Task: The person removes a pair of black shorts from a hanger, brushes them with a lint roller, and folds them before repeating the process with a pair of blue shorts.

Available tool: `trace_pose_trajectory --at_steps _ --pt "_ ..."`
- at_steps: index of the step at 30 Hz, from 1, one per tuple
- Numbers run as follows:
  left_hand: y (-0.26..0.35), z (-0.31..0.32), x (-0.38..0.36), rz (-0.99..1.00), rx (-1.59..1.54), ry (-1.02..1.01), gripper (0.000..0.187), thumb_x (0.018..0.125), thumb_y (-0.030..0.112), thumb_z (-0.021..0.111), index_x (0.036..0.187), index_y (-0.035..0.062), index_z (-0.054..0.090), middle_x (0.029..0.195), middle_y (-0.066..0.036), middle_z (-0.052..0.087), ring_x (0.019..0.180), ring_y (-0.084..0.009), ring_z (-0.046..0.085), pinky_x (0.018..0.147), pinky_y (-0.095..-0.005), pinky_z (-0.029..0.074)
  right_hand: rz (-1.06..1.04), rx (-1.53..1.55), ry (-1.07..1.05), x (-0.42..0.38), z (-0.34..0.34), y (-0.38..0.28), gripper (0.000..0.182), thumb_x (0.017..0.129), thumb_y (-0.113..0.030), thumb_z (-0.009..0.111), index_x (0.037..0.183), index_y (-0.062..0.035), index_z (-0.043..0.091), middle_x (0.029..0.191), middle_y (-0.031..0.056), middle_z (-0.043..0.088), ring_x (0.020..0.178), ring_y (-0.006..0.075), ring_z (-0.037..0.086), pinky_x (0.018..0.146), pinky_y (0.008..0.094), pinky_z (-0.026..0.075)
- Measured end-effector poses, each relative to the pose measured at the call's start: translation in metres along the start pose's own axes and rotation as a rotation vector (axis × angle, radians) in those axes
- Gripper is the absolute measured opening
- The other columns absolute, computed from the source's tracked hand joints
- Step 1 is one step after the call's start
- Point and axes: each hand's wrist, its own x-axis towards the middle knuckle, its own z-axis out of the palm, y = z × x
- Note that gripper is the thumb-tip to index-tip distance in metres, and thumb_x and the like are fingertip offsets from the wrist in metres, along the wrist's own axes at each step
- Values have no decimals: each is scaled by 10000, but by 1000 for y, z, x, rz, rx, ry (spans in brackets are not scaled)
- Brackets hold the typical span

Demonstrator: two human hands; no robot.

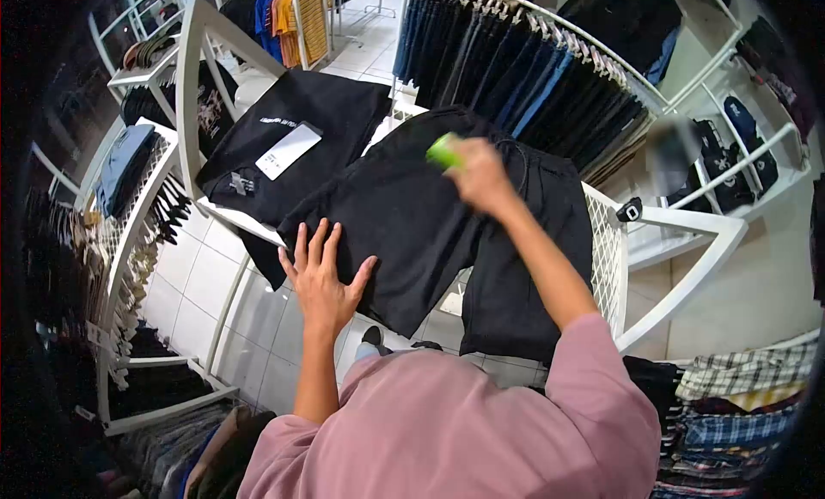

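Black trousers (404, 216) lie spread across a white mesh rack, their legs hanging over its near edge. My left hand (322, 280) rests with spread fingers on the left part of the trousers, near the edge. Over the upper middle of the trousers, my right hand (481, 177) is closed round a small bright green object (444, 151), which is blurred. Whether the green object touches the cloth cannot be told. To the left lies a folded black shirt (249, 185) with a white tag (289, 151) on it.
The rack's white frame (726, 233) rises at both ends. Beyond it hangs a row of dark jeans (481, 57). Folded checked shirts (739, 404) are stacked at lower right. Another rack with hangers (129, 267) stands at left. Bags (726, 160) sit at right.
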Motion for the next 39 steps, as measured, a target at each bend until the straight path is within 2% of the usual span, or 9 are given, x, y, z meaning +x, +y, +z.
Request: trace_pose_trajectory --at_steps 3,10,14,22,25,27,32,36,39 --pt "-2 1 -3 -46 -11 -10 854 803 612 756 1478 139 531 1604 -146 387 1506 -343 316 1234 -607 108 442 -167 297 21 12 50 512 893 -162 740 1367 -87 564 1149 198 581 1063 380 585 939 466 481" --pt "-14 3 -1 -75 15 -25 993 740 710 752 1537 185 478 1665 -163 275 1565 -345 176 1238 -619 40 -387 134 -54 42 30 -33 499 839 -169 780 1304 -67 632 1168 204 655 1004 385 636 957 463 504" --pt "-18 6 -5 -68 22 -30 1008 739 765 708 1540 200 476 1673 -141 264 1571 -326 163 1236 -622 16 382 -264 202 77 51 80 372 901 -181 720 1240 -61 628 1129 199 608 1015 375 612 887 494 489" --pt "-21 10 -3 -97 -18 -51 1202 733 775 701 1608 61 289 1672 -143 264 1575 -314 150 1235 -620 13 -389 346 -161 37 32 -130 471 821 -113 775 1270 -64 641 1206 235 640 1170 384 588 1038 465 456" --pt "-22 7 -2 -102 -7 -56 1200 728 774 710 1606 66 297 1669 -137 272 1572 -313 168 1241 -610 23 -176 47 55 74 65 -16 354 848 -180 748 1170 -48 681 1055 183 675 1027 376 609 909 476 490" --pt "-23 8 -3 -77 -5 -38 1220 706 805 699 1584 39 339 1664 -146 280 1576 -300 148 1234 -622 11 381 -202 164 82 47 1 413 862 -185 746 1217 -12 625 1117 192 634 1046 356 591 912 488 477" --pt "-50 16 4 -11 -147 191 406 990 167 592 1389 94 620 1459 -69 587 1411 -292 460 1225 -530 208 -251 293 -24 43 45 -114 510 837 -192 778 1312 -76 630 1201 208 622 1100 392 595 957 477 479" --pt "-50 14 5 -4 -96 172 452 975 246 638 1403 107 608 1461 -64 582 1407 -287 461 1225 -525 209 -319 330 -157 11 15 -144 477 795 -200 814 1236 -76 680 1200 221 643 1117 408 610 979 478 487" --pt "-48 13 5 -5 -97 177 457 964 249 649 1392 95 610 1459 -60 579 1417 -281 449 1217 -559 208 149 -45 14 18 12 -36 440 845 -177 759 1264 -75 669 1182 207 650 1087 399 613 961 470 493"
